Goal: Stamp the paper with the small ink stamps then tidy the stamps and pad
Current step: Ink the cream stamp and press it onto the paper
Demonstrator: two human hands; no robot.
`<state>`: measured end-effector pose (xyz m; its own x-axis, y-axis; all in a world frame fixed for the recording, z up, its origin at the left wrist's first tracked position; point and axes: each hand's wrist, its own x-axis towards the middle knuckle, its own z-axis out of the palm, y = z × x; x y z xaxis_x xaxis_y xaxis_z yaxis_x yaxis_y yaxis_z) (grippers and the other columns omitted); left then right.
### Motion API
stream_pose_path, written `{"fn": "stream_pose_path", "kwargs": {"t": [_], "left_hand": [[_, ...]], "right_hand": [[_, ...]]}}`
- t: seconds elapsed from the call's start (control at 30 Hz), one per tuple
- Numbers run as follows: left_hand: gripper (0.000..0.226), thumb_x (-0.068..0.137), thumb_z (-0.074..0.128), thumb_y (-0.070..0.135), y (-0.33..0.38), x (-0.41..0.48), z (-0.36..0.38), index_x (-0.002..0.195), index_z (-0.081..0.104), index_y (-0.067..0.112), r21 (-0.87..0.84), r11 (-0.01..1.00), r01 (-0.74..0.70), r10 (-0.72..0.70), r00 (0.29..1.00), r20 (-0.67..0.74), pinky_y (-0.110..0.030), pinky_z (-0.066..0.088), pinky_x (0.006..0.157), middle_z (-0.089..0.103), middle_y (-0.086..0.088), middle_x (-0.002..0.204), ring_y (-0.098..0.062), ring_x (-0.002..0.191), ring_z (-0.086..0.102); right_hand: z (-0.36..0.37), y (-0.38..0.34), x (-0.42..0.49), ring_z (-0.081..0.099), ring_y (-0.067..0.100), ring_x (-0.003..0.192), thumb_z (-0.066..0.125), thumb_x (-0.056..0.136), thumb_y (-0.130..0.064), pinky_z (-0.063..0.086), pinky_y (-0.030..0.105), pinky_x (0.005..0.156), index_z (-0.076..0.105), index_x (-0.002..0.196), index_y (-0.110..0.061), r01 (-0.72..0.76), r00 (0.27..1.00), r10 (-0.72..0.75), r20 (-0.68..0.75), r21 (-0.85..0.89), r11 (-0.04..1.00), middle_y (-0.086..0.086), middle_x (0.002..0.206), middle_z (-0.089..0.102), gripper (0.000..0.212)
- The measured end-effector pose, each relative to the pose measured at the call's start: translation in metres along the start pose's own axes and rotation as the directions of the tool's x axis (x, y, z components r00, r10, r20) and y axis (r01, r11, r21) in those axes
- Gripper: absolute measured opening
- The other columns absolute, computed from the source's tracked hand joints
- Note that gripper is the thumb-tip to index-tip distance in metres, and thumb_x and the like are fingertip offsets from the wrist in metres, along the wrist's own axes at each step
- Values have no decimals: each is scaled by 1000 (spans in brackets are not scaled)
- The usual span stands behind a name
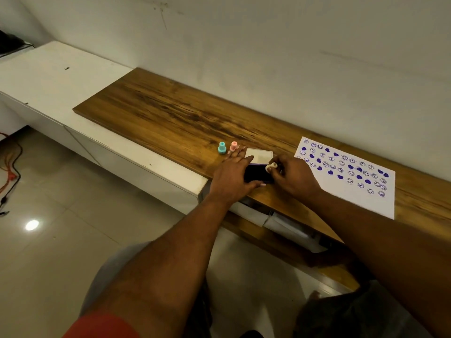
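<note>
Desk (170,111): long wood top, bare on its left part, all the work sits at the near edge.

Paper (346,176): flat on the desk, right of the hands, well covered in purple smileys and hearts. Light, floppy, will slide if nudged; pin it with a flat palm or lift by an edge, not the printed area, since the ink may be wet.

Pad (255,175): open, dark ink face up, pale lid (260,156) hinged back behind it, near the desk edge between both hands. Light rigid case, skids easily. Hold by the side walls, keep skin off the ink. Close the lid before moving it.

Left hand (233,178): laid flat over the pad's left end, thumb at the near side, bracing it. Grip is pressing, not clenched.

Right hand (294,178): grip pinched on a small pale stamp (271,167), which sits at the pad's right end, apparently inking.

Teal stamp (221,148) and pink stamp (233,146): upright, side by side, just beyond the left fingertips. Tiny, hard plastic, top-heavy, tip easily. Pinch at the narrow neck.

Judgement: stamping looks nearly done, tidy-up not started.
</note>
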<state>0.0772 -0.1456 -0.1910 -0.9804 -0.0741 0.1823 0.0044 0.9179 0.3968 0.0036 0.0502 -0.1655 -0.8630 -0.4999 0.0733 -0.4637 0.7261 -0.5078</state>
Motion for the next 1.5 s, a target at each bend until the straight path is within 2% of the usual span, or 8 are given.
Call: {"fn": "stream_pose_path", "kwargs": {"t": [0.2,0.37,0.6,0.7,0.73,0.8,1.2,1.5], "left_hand": [[82,89,69,69,5,12,12,154,52,21,43,999,-22,22,1000,8,-40,19,126,32,-9,170,-25,160,20],[68,90,69,65,6,12,17,143,64,23,4,1000,1,-1,1000,3,-41,21,126,38,-10,167,-27,159,25],[72,86,71,68,6,14,20,145,61,28,-2,997,71,-71,997,38,-42,21,125,31,-8,171,-25,161,18],[70,85,72,68,9,13,21,143,64,29,-11,997,81,-80,996,45,-42,25,124,32,-9,170,-25,160,19],[70,84,72,68,10,14,20,142,65,29,-20,996,82,-81,996,43,-42,24,125,32,-9,170,-26,160,19],[71,84,73,68,12,18,17,141,65,27,-30,996,82,-81,996,41,-41,20,126,31,-11,170,-26,161,19],[65,82,79,61,17,16,9,137,68,28,-13,993,120,-119,991,66,-46,28,124,31,-11,171,-30,159,22],[73,82,76,68,15,18,7,142,65,28,4,989,150,-150,988,48,-44,28,124,31,-7,171,-27,158,25]], "right_hand": [[-1,13,-1,61,11,89,62,100,-37,41,16,68,68,126,-20,-24,1000,24,11,-17,1000,4,113,75,31],[-15,-5,9,68,23,97,62,101,-35,57,38,82,69,123,-15,54,998,-52,26,-93,994,8,113,74,30],[-61,-50,34,59,8,86,56,102,-40,44,22,74,71,115,-18,185,874,-167,-456,-5,983,-7,101,69,29],[-15,-36,6,67,26,100,55,105,-28,51,34,85,68,121,-12,32,986,-41,-159,-58,998,9,111,72,26],[0,-29,-3,67,31,106,54,106,-25,52,38,90,66,127,-12,-25,1000,23,-16,-156,988,13,118,71,28],[11,-19,-4,67,32,109,57,104,-23,53,40,94,62,132,-12,-29,996,55,71,-319,947,13,125,69,31],[8,-30,21,67,30,106,73,92,-27,54,38,90,62,123,-13,125,983,-40,179,-493,861,13,119,69,35],[17,-15,7,66,29,106,58,102,-24,51,34,89,65,127,-15,-34,999,37,14,-194,980,12,121,70,27]]}}
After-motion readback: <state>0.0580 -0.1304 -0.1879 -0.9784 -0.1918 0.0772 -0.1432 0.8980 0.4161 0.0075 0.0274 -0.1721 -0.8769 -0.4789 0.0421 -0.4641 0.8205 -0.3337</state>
